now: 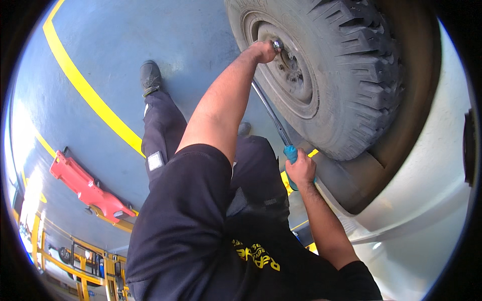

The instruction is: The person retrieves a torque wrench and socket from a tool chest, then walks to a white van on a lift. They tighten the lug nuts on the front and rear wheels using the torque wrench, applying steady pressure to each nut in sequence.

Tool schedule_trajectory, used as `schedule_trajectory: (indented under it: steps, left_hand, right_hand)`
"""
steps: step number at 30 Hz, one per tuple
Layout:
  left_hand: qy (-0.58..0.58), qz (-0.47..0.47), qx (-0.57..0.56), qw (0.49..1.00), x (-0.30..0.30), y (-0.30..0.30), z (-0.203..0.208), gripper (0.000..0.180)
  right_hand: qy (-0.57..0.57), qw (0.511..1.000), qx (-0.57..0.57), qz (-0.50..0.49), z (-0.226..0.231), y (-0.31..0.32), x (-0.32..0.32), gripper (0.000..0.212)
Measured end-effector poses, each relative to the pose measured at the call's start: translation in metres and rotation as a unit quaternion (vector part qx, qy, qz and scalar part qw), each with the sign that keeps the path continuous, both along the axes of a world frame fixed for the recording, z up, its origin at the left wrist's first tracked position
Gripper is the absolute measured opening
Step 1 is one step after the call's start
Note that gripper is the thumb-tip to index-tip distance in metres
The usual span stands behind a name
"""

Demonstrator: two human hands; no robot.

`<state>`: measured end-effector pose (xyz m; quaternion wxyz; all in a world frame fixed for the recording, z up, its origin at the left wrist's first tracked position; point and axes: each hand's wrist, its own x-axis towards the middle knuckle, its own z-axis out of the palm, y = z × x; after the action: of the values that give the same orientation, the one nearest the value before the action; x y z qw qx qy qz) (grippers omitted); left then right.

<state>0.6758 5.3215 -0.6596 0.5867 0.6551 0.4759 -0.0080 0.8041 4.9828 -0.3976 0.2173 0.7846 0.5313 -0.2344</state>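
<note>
Blue-grey glossy floor (196, 30), marked with broad yellow painted lines (83, 83), stretches under the person, with a red plastic panel-shaped board (88, 185) lying at the left and yellow metal frames (75, 271) standing beyond it. Along the right side is a pale silver vehicle body (416, 200), curving around a dark brown wheel arch.

Within that arch sits a large black rubber tyre (336, 75), its tread cut into deep, chunky blocks and its sidewall greyed with dust. Set in it is a dished, grey-beige steel wheel rim (301, 93), soiled and dull, with a ring of fixings round its hub.

Slanting across the front of the wheel is a long, slim chrome wrench with a turquoise handle (271, 113); its shaft gleams, and a round shiny end shows near the hub. The left hand (264, 51) has its grip closed around that upper end, beside the rim. The right hand (301, 168), nearer the body, wraps its grip around the turquoise handle, whose ends show above and below the fingers.
</note>
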Motion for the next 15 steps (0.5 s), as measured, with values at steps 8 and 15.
schedule_trajectory:
  steps: [8, 15]
  left_hand:
    - [0.021, 0.016, 0.007, 1.000, 0.008, -0.007, 0.026, 0.070]
    - [-0.049, -0.015, -0.076, 0.996, -0.015, 0.001, 0.007, 0.069]
  right_hand:
    - [0.025, 1.000, 0.007, -0.015, -0.060, -0.033, 0.015, 0.036]
    - [0.018, 0.994, -0.094, -0.055, 0.056, 0.033, -0.039, 0.041]
